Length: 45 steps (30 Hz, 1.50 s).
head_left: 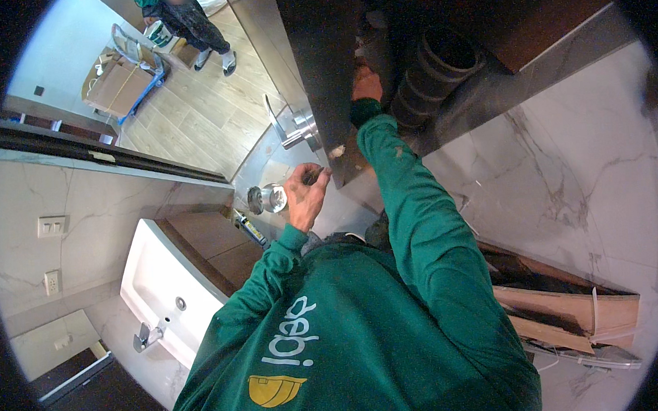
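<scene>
Hands at dark door: L curled by lever, R deep in shadow

Outlet (52, 282) far L on marble-look wall, light switch (52, 226) just above it. Beyond, on wood-look floor: cardboard box (115, 90) on blue cart (143, 96). White washbasin (158, 278) w/ chrome faucet (148, 336) sits lower L. Up top, white bucket (158, 33) near co-worker (197, 26), dark pants, sandals.

Sealant-type tube (250, 228) next, R of basin. Two shiny round metal pcs (275, 198) side by side, just L of L hand (308, 195). L hand: fingers bent in, narrow gap to thumb; sm. dark spot there, can't tell if it's held. Chrome lever handle (292, 133) just above, apart from hand.

Dark door (325, 64), w/ that lever on its L face, stands btwn the two hands. R hand (366, 82) is just R of door, next to dark banded cylinder (435, 81); fingers lost in shadow, can't tell wide/narrow or if holding anything. Far R, low: long open cardboard carton (554, 313) by marble-look wall.
</scene>
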{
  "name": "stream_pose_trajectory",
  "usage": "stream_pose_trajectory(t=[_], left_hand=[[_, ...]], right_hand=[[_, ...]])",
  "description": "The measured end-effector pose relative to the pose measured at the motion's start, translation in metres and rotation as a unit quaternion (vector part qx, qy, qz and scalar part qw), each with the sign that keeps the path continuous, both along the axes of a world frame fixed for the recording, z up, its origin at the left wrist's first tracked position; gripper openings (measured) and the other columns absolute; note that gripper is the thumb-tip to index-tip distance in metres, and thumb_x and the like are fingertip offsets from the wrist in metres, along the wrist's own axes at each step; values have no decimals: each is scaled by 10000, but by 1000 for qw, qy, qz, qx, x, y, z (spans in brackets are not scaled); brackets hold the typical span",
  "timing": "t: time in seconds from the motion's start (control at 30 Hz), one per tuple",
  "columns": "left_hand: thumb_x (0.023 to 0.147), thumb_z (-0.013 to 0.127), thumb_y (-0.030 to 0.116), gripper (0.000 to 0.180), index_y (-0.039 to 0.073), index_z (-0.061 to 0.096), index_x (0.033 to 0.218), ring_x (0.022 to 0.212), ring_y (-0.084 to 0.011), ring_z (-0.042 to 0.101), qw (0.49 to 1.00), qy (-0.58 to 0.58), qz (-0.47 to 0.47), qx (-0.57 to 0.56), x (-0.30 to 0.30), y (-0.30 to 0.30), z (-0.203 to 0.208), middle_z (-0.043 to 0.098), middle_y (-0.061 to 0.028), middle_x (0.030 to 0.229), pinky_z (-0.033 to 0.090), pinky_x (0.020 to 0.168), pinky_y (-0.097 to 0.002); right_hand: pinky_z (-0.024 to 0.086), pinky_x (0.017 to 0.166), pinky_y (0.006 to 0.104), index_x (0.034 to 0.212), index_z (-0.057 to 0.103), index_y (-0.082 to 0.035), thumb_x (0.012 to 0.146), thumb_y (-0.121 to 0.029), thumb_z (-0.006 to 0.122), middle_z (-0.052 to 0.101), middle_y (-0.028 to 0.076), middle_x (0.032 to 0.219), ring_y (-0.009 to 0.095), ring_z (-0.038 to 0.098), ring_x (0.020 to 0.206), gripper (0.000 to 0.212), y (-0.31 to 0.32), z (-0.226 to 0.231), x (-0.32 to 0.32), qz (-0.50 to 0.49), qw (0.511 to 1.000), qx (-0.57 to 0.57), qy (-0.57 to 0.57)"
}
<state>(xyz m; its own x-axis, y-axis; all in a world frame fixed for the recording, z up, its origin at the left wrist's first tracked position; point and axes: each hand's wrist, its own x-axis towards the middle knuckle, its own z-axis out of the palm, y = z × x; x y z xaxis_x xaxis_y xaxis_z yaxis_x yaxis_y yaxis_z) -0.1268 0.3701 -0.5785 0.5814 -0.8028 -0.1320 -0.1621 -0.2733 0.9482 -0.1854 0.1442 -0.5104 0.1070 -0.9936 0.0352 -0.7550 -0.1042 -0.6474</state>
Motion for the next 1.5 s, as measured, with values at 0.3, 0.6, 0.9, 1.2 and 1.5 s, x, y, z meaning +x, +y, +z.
stream_pose_trajectory(t=[0.3,0.6,0.9,1.2,1.5], left_hand=[[875,693,317,380,-62,658,872,705,-197,644,995,72,65,26,-13,-6,-5,681,-117,731,497,669,-329],[929,596,366,451,-79,663,901,708,-180,589,993,56,99,23,-19,2,-21,667,-129,740,464,684,-331],[916,590,308,382,-64,666,883,688,-190,586,991,-80,106,3,-8,17,-17,662,-131,732,473,686,-349],[938,543,216,254,-5,667,914,717,-255,622,992,-39,118,-16,4,25,-41,660,-181,803,478,690,-360],[850,615,152,222,-43,663,944,769,-228,694,994,48,99,10,12,45,-35,714,-149,826,527,720,-339]], right_hand=[[553,826,516,1215,574,-36,871,-389,608,693,251,1032,447,667,968,494,-1,-15,7,-22,999,6,40],[537,867,500,1215,551,-41,734,-327,749,688,236,1100,437,658,1010,594,8,-32,16,-16,999,31,-38],[519,907,481,1192,547,2,712,-321,735,676,277,1088,442,650,1033,608,29,-29,30,-7,996,65,-53],[515,915,492,1212,517,35,718,-314,721,670,292,1086,451,648,1025,638,37,-20,35,53,995,60,-56],[528,891,501,1256,506,-4,734,-354,718,677,291,1064,457,653,1013,663,30,-48,44,15,997,-7,-70]])
